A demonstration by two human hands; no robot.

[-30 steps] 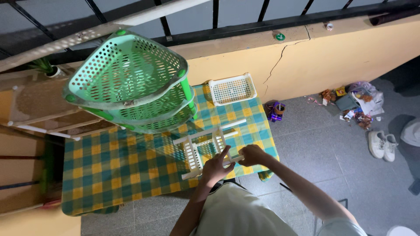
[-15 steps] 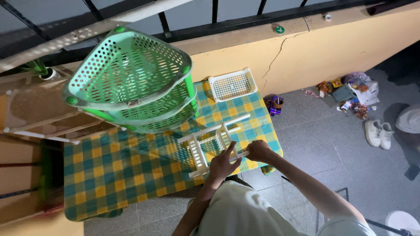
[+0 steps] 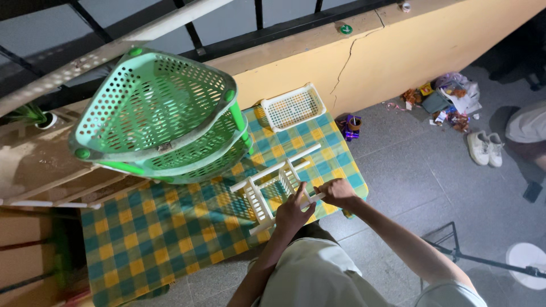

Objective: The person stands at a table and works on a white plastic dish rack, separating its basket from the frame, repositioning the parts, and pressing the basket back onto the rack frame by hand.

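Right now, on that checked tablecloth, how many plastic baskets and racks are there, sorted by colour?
Green perforated plastic tiered corner rack: 1
White slotted plastic baskets: 2, one small rectangular tray by the wall, one legged basket that both hands, left hand and right hand, grip
Total: 3

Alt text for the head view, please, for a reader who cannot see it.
Seen from above, a person's left hand and right hand grip a white rack on a checked tablecloth. A green tiered shelf stands beside it, a white basket lies near the yellow wall, and shoes sit on the floor.
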